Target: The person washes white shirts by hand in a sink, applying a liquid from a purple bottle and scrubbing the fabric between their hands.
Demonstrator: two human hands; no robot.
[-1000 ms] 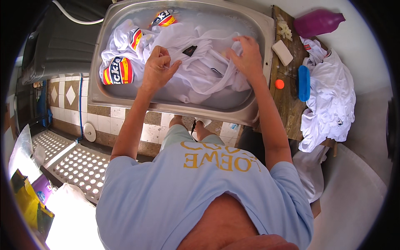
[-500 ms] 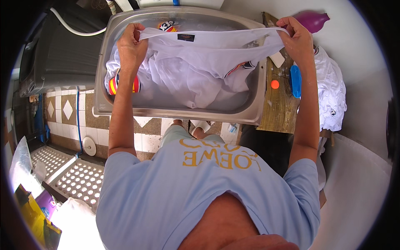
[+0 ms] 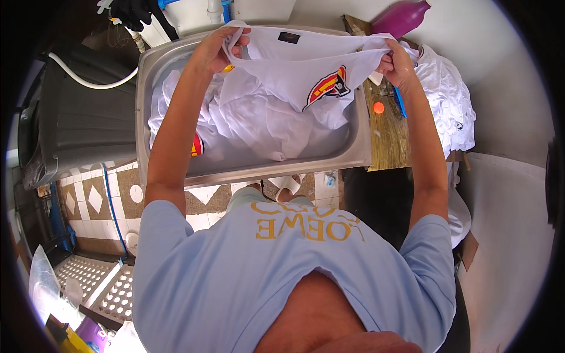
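White shirt (image 3: 306,73) with a red, yellow and black badge hangs stretched between my hands above the steel sink (image 3: 353,156). My left hand (image 3: 215,50) is closed on one edge of the cloth near the sink's far corner, and my right hand (image 3: 395,66) is closed on the opposite edge, over the wooden worktop (image 3: 391,138). Below the shirt, more white laundry (image 3: 253,126) lies heaped in the basin. On the worktop sit a small orange ball (image 3: 378,107) and a blue brush (image 3: 400,103), with a purple bottle (image 3: 400,16) farther back and another pile of white clothes (image 3: 450,106) beside them.
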